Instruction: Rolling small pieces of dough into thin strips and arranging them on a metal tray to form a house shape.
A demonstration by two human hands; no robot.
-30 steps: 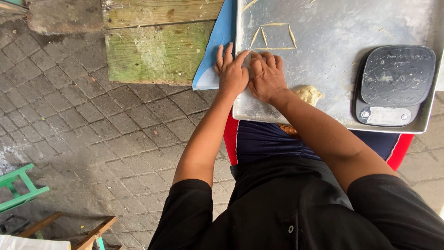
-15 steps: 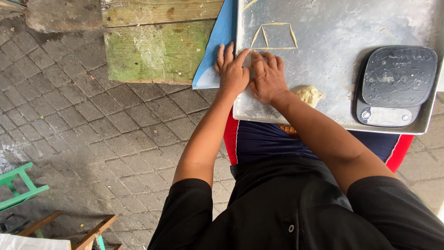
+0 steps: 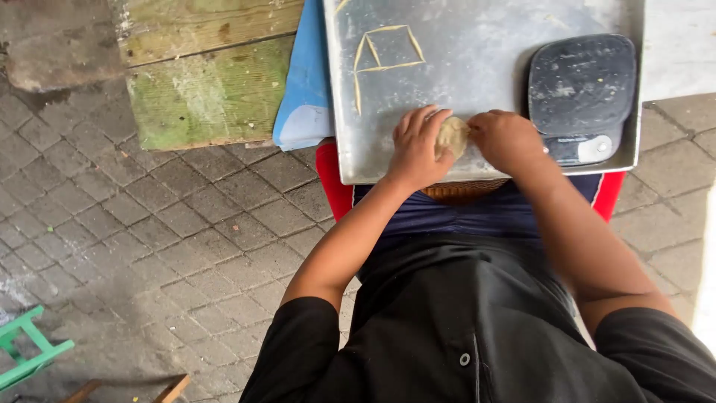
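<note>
Both hands, left hand (image 3: 418,149) and right hand (image 3: 507,140), fingers closed around dough lump (image 3: 452,136) at tray (image 3: 477,60) near edge | strip outline (image 3: 388,56) laid at far-left corner; lump unshaped.

Materials and finishes on our work surface.
We note a dull, flour-streaked grey metal tray (image 3: 477,67), a matt black plastic kitchen scale (image 3: 580,93) dusted white, a soft, matt pale dough lump (image 3: 451,136), weathered green-painted rough wooden planks (image 3: 201,82), and coarse grey paving bricks (image 3: 149,246).
</note>
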